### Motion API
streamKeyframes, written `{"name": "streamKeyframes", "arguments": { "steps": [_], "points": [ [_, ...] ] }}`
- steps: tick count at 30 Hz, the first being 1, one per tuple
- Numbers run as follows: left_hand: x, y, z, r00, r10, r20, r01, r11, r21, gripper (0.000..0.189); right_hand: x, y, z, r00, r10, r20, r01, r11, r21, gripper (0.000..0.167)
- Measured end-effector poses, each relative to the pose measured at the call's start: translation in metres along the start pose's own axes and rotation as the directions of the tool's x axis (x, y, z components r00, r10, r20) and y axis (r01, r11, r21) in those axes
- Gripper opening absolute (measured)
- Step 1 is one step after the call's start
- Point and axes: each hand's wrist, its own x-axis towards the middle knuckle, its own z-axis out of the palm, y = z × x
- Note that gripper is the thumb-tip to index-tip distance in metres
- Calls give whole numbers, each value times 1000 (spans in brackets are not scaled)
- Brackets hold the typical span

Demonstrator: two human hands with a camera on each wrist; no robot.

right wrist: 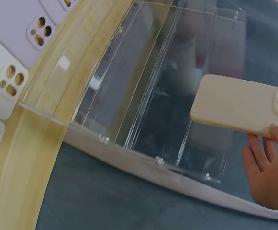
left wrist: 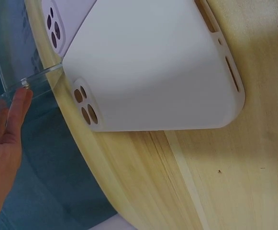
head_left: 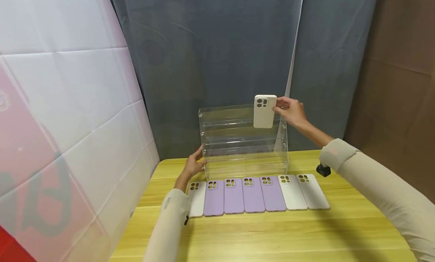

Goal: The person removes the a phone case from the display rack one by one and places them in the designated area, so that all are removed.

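My right hand [head_left: 293, 111] pinches a cream phone case [head_left: 264, 113] by its edge, thumb on the back face. The case stands upright before the top tier of a clear tiered display rack [head_left: 244, 152], its camera cutouts at the upper left. In the right wrist view, the cream case [right wrist: 237, 103] overlaps the rack's upper shelves [right wrist: 196, 62]. My left hand [head_left: 193, 164] touches the rack's left side with extended fingers. Those fingers [left wrist: 16, 112] lie against the clear side panel in the left wrist view; its thumb is hidden there.
In front of the rack, phone cases lie in a row on the wooden table [head_left: 238, 239]. A white case [head_left: 196, 203] is at the left end, several purple cases [head_left: 233, 198] fill the middle, and two white cases [head_left: 293, 194] end the right. A grey curtain [head_left: 217, 47] hangs behind.
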Motion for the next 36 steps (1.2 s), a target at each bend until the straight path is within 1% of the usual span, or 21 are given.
{"name": "streamKeyframes", "arguments": {
  "steps": [2,8,12,14,21,24,29,36],
  "points": [
    [0,0,-1,1000,-3,3,3,1000,-4,78,-2,3,-4,1000,4,5,-4,1000,-4,37],
    [-2,3,-3,1000,12,24,-12,1000,-7,77,-9,10,-19,1000,6,10,-6,1000,-21,40],
    [-1,4,-6,999,24,27,-25,1000,1,75,-15,16,-29,1000,7,13,-7,999,-36,41],
    [0,4,-6,999,21,29,-21,1000,8,75,-19,20,-34,1000,16,20,-15,999,-47,43],
    [-1,2,-6,999,-12,37,12,1000,13,77,-38,39,-51,999,34,34,-31,995,-95,45],
    [-1,3,-6,999,-10,35,9,1000,13,77,-47,47,-59,998,48,39,-43,992,-118,45],
    [0,5,-7,1000,5,26,-5,1000,8,76,-62,62,-71,996,52,67,-41,987,-152,47],
    [-2,5,-10,1000,13,18,-13,1000,14,75,-79,84,-80,993,55,103,-36,983,-182,48]
  ]
}}
